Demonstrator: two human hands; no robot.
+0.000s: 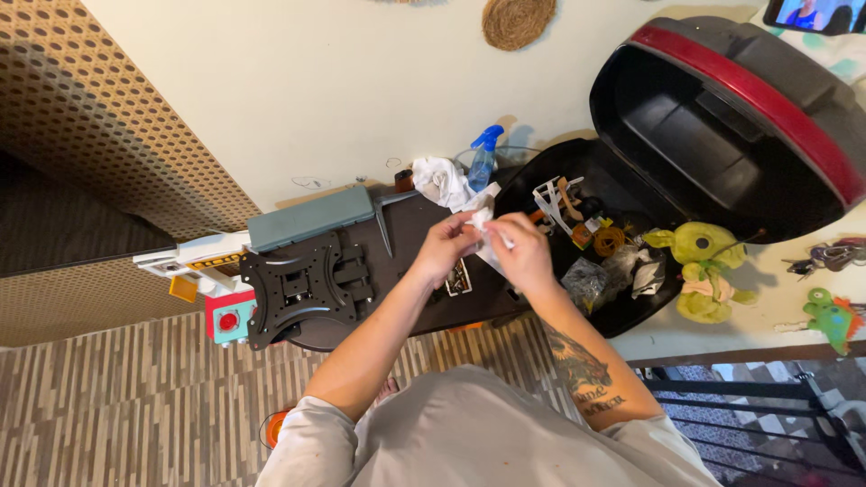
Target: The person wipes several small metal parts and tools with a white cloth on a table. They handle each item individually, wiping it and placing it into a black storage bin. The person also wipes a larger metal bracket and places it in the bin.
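We are pinching a small crumpled white cloth (484,225) between both hands, left hand (446,247) and right hand (523,253) closed on it, above the dark desk (410,225) near its far edge, beside the open black case (713,135).

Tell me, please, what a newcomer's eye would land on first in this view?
Most likely the big black case with a red band, lid open at upper right, its lower half littered with small odds and ends. At centre, the left hand and right hand meet over a small white cloth. A yellow-green plush toy lies just right of the case, and a blue spray bottle stands behind the hands.
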